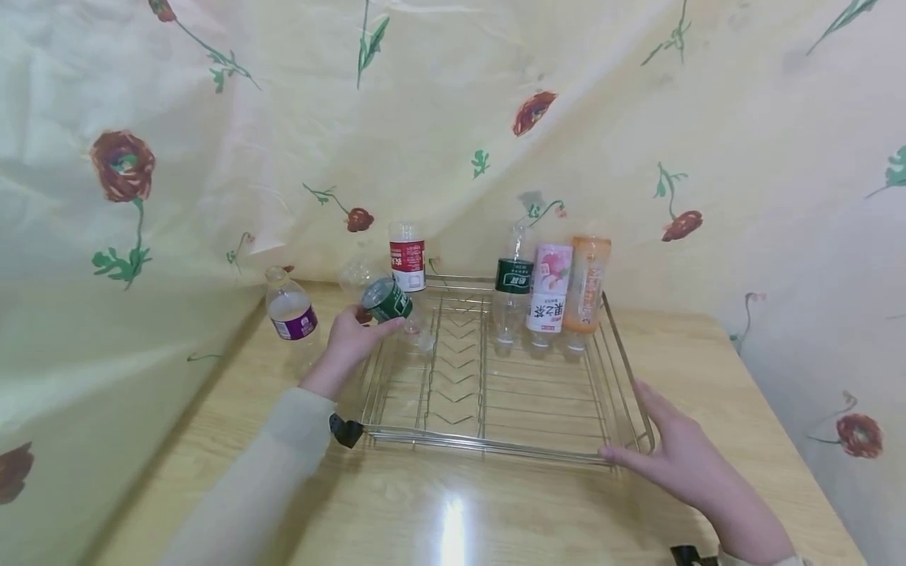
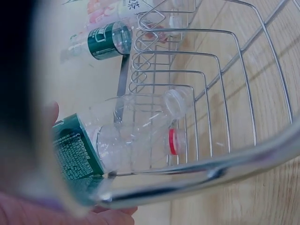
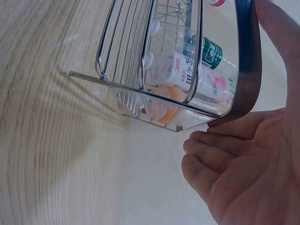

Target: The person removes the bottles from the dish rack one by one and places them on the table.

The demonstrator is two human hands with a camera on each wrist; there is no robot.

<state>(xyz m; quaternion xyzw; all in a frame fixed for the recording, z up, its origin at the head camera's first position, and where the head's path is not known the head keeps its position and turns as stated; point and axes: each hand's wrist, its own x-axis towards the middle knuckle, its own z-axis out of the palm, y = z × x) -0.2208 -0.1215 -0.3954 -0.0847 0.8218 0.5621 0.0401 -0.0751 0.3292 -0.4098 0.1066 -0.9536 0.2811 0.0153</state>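
My left hand (image 1: 347, 346) grips a clear plastic bottle with a green label (image 1: 388, 300), tilted with its neck down toward the wire rack (image 1: 484, 446). In the left wrist view, the green label (image 2: 75, 150) lies against the fingers and the bottle's neck points in among the wires. At the rack's front right corner, my right hand (image 1: 683, 456) holds the rim, thumb on the inner side and fingers outside. Several bottles stand neck down in the rack: one with a red label (image 1: 407, 259), another green-labelled bottle (image 1: 513, 277), a pink one (image 1: 548, 283) and an orange one (image 1: 589, 283).
Left of the rack, a bottle with a purple label (image 1: 293, 322) stands on the wooden table (image 1: 453, 519). A clear bottle (image 1: 357, 271) shows behind my left hand. Flower-printed cloth (image 1: 439, 118) hangs behind and beside the table.
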